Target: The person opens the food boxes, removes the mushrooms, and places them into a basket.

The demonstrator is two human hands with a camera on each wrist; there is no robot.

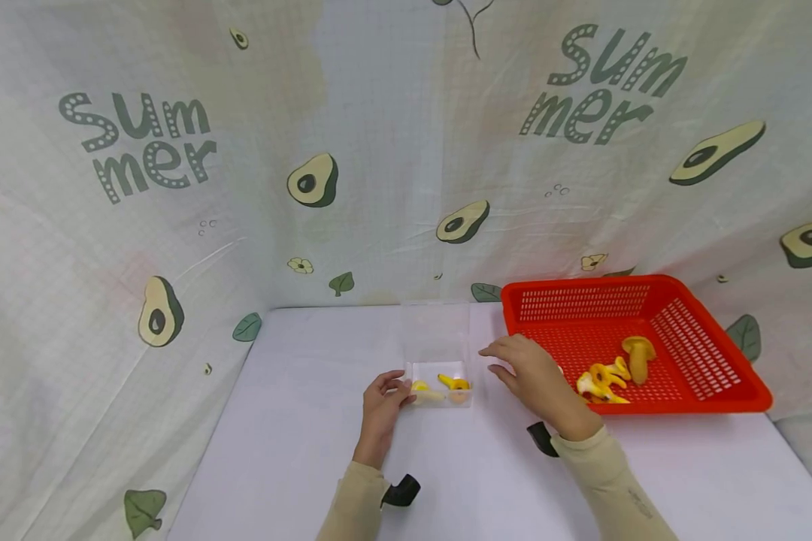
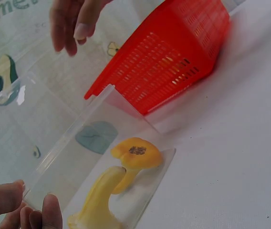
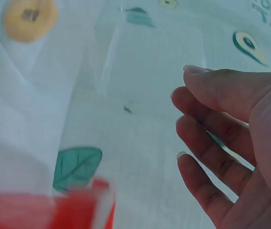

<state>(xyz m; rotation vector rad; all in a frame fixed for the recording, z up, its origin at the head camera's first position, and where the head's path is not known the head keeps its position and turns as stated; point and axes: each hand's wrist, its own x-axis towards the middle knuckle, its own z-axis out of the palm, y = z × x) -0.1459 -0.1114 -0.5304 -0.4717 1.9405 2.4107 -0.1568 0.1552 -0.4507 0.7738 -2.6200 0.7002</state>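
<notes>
A clear plastic box point(image 1: 437, 370) stands on the table, its transparent lid point(image 1: 435, 324) raised at the back. Inside lie an orange-yellow toy mushroom point(image 2: 136, 157) with a dark patch on its cap and a pale yellow curved toy mushroom point(image 2: 99, 200). My left hand point(image 1: 382, 409) grips the box's left side, thumb and fingers at the wall. To the right of the box, my right hand point(image 1: 531, 376) is held in the air with nothing in it, fingers apart and slightly bent, thumb separate in the right wrist view.
A red slotted plastic basket point(image 1: 707, 338) stands on the right of the white table point(image 1: 298, 451). It holds a brown toy mushroom point(image 1: 639, 359) and several yellow toy mushrooms point(image 1: 602, 379). A printed cloth point(image 1: 379, 113) hangs behind the table.
</notes>
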